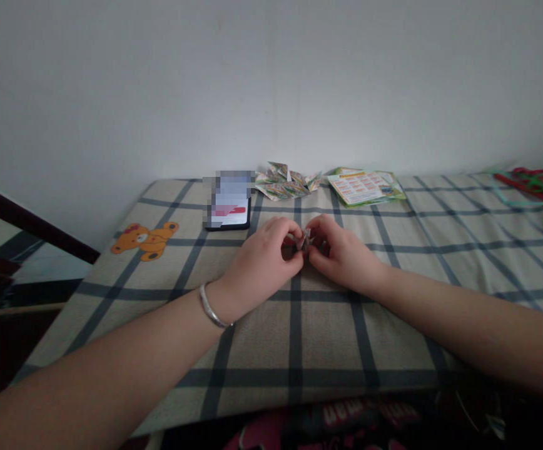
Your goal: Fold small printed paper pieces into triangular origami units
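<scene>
My left hand (274,253), with a silver bangle at its wrist, pinches the left side of a small folded piece of printed paper (304,239). From the other side my right hand (340,253) grips the same paper between thumb and fingers. Both hands meet just above the checked tablecloth (257,350), near the middle of the table. Fingers cover most of the paper, so its full shape is hidden. Beyond the hands lies a pile of folded paper pieces (283,184) in similar printed colours. Right of that pile is a stack of flat printed sheets (365,187).
A phone (231,203) with a lit screen lies behind my left hand. An orange bear cutout (144,240) is at the table's left. Red and green cords (534,187) lie at the far right. A pale wall (271,81) stands behind the table.
</scene>
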Motion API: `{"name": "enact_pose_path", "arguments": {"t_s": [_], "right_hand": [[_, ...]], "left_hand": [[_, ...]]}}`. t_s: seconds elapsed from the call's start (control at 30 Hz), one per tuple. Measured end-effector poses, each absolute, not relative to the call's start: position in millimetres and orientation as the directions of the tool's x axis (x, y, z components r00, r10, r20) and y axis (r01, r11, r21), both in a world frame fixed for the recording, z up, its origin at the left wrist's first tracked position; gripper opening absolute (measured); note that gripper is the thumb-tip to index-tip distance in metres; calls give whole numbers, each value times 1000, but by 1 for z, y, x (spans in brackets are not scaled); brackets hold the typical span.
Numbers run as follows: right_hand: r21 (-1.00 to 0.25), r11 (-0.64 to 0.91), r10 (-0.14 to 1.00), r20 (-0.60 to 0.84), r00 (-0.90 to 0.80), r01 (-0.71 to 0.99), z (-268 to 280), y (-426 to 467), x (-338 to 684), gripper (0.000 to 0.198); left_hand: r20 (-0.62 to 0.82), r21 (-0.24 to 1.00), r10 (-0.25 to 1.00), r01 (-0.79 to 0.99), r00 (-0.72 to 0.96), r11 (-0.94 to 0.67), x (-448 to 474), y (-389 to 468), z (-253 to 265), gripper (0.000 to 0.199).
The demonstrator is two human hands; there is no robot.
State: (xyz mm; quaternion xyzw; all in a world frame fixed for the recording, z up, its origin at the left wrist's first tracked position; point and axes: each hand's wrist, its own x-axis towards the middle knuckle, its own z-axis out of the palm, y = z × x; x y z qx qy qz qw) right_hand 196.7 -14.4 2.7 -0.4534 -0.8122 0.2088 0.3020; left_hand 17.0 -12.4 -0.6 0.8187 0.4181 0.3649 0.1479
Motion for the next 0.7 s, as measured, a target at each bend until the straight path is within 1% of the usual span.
{"name": "enact_pose_path", "arguments": {"t_s": [0.1, 0.23, 0.4, 0.5, 0.6, 0.7], "right_hand": [[-599, 503, 862, 297, -410, 624, 3, -14, 198, 21], [-602, 493, 867, 281, -412, 627, 4, -14, 200, 21], [-615, 491, 866, 267, -423, 616, 4, -12, 203, 18], [-616, 494, 863, 266, -429, 613, 3, -10, 206, 16], [-597, 508, 857, 273, -438, 621, 2, -8, 208, 15], [-564, 518, 853, 279, -441, 643, 1, -7, 209, 14]], "left_hand": [[460, 599, 805, 539, 375, -593, 16, -12, -1, 26], [440, 635, 811, 506, 385, -584, 14, -10, -4, 28], [402, 666, 808, 469, 430, -581, 10, -8, -3, 23], [393, 616, 787, 500, 475, -609, 8, -6, 0, 17], [404, 546, 762, 535, 506, -645, 4, -3, 1, 17], [404, 503, 734, 537, 547, -677, 1, 1, 1, 14]]}}
